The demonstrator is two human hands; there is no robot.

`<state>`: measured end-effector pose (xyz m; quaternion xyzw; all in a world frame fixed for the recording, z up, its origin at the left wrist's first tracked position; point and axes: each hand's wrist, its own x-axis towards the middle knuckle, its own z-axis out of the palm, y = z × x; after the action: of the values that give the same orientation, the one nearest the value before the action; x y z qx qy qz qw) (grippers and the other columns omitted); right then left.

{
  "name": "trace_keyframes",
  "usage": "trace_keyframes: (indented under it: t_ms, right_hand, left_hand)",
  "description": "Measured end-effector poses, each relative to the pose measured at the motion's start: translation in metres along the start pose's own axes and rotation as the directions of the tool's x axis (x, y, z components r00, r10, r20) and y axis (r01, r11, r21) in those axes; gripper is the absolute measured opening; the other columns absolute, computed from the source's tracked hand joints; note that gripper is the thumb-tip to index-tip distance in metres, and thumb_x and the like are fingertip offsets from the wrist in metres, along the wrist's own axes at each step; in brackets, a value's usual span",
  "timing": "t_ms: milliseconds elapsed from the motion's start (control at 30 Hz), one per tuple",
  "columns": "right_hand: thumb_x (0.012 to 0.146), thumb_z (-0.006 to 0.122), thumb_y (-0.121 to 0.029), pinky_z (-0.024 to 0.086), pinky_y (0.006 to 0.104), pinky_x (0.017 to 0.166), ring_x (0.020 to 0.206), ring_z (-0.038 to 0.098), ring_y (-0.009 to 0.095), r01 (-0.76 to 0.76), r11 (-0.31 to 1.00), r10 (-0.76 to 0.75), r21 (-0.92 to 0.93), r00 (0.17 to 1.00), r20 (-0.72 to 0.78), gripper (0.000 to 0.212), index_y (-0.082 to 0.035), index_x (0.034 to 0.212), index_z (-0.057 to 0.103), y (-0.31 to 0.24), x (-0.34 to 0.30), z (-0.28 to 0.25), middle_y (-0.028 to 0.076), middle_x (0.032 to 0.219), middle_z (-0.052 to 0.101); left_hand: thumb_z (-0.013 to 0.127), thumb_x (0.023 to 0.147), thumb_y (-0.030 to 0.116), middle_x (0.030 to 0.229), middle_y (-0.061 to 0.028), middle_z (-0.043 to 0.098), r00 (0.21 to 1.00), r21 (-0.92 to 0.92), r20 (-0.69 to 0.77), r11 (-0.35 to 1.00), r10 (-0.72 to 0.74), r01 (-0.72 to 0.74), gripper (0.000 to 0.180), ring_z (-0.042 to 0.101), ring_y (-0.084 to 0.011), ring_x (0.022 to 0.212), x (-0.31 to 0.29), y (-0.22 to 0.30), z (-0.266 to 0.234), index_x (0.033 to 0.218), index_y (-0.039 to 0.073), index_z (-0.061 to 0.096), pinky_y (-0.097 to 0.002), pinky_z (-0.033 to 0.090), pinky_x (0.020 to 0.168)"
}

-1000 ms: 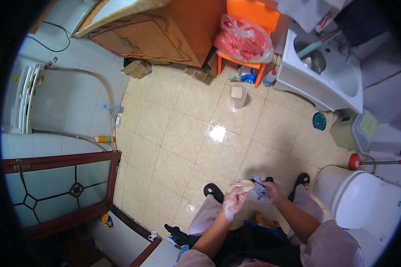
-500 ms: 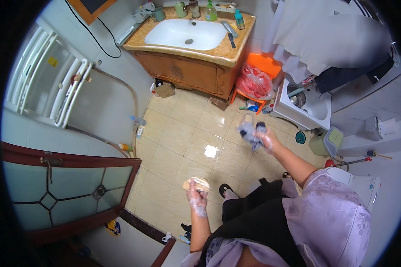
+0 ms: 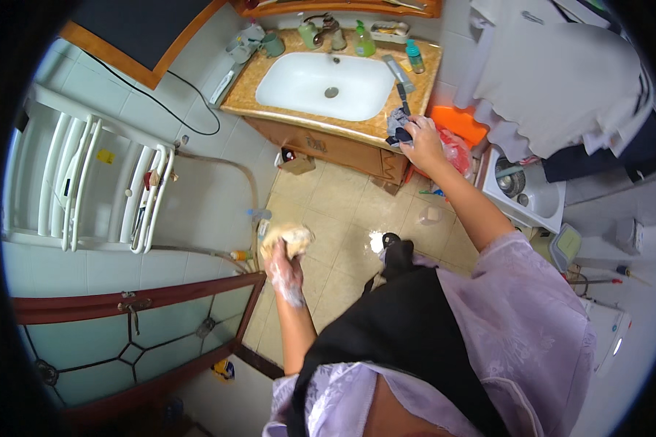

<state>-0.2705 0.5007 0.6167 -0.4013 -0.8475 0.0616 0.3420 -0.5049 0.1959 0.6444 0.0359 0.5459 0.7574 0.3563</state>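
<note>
My left hand [image 3: 283,268], wet with white suds up to the wrist, is closed around a cream-coloured soapy pad [image 3: 297,237]; whether it is sponge or folded cloth I cannot tell. It is held above the tiled floor. My right hand [image 3: 421,142] reaches to the front right corner of the washbasin counter [image 3: 321,113], fingers closed on a crumpled grey and dark blue cloth bundle [image 3: 398,128]. The white basin [image 3: 306,86] lies just left of that bundle. A dark-handled tool [image 3: 402,96] rests on the counter beyond it. The bundle's underside is hidden.
Pump bottles [image 3: 364,40] and a teal bottle [image 3: 415,57] line the counter. An orange stool [image 3: 459,124] with a red plastic bag and a white mop sink [image 3: 547,191] stand right. A glass-paned door [image 3: 160,342] and a white towel radiator [image 3: 87,175] are left.
I have moved forward toward the counter. My right hand, holding the cloth bundle, has gone from over the floor to the counter's front right corner. My left hand has moved forward and left.
</note>
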Motion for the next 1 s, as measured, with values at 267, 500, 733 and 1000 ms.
trace_keyframes:
  t_ms: [267, 500, 733, 1000]
  right_hand:
    - [0.074, 0.052, -0.056, 0.033, 0.0511, 0.088, 0.11, 0.045, 0.027, -0.084, 0.934, 0.321, -0.347, 0.62, 0.716, 0.055, -0.012, 0.108, 0.057, 0.03, 0.056, 0.058, 0.009, 0.115, 0.052]
    - [0.077, 0.05, -0.051, 0.032, 0.054, 0.088, 0.103, 0.05, 0.028, -0.118, 0.934, 0.35, -0.336, 0.474, 0.808, 0.048, -0.01, 0.096, 0.063, 0.045, 0.086, 0.071, 0.011, 0.1, 0.06]
    - [0.08, 0.049, -0.029, 0.043, 0.0421, 0.078, 0.093, 0.055, 0.03, -0.417, 0.909, 0.331, -0.015, 0.698, 0.635, 0.029, -0.012, 0.099, 0.062, 0.042, 0.164, 0.159, 0.015, 0.096, 0.06]
    - [0.083, 0.041, -0.011, 0.046, 0.0383, 0.078, 0.101, 0.055, 0.025, -0.411, 0.816, 0.519, -0.407, 0.208, 0.829, 0.046, -0.016, 0.128, 0.038, 0.042, 0.275, 0.375, 0.011, 0.109, 0.057]
  left_hand:
    - [0.038, 0.091, 0.032, 0.106, -0.0077, 0.057, 0.994, 0.188, -0.037, 0.978, 0.099, -0.091, 0.038, 0.06, -0.0208, 0.088, 0.093, 0.07, 0.143, 0.118, 0.005, 0.044, -0.0357, 0.051, 0.072]
    - [0.05, 0.084, 0.016, 0.096, -0.0095, 0.06, 0.991, 0.088, 0.074, 0.99, -0.115, 0.108, 0.027, 0.06, -0.0215, 0.083, 0.228, 0.04, 0.173, 0.106, 0.0, 0.052, -0.0371, 0.051, 0.07]
    - [0.052, 0.08, 0.006, 0.084, -0.0104, 0.06, 0.973, 0.09, 0.086, 0.975, -0.213, 0.205, 0.018, 0.059, -0.0189, 0.076, 0.35, 0.037, 0.206, 0.095, -0.003, 0.054, -0.0333, 0.05, 0.069]
    - [0.053, 0.079, 0.004, 0.084, -0.0075, 0.061, 0.912, 0.396, 0.392, 0.917, -0.124, -0.046, 0.015, 0.057, -0.0153, 0.075, 0.478, 0.046, 0.244, 0.093, -0.001, 0.057, -0.029, 0.047, 0.072]
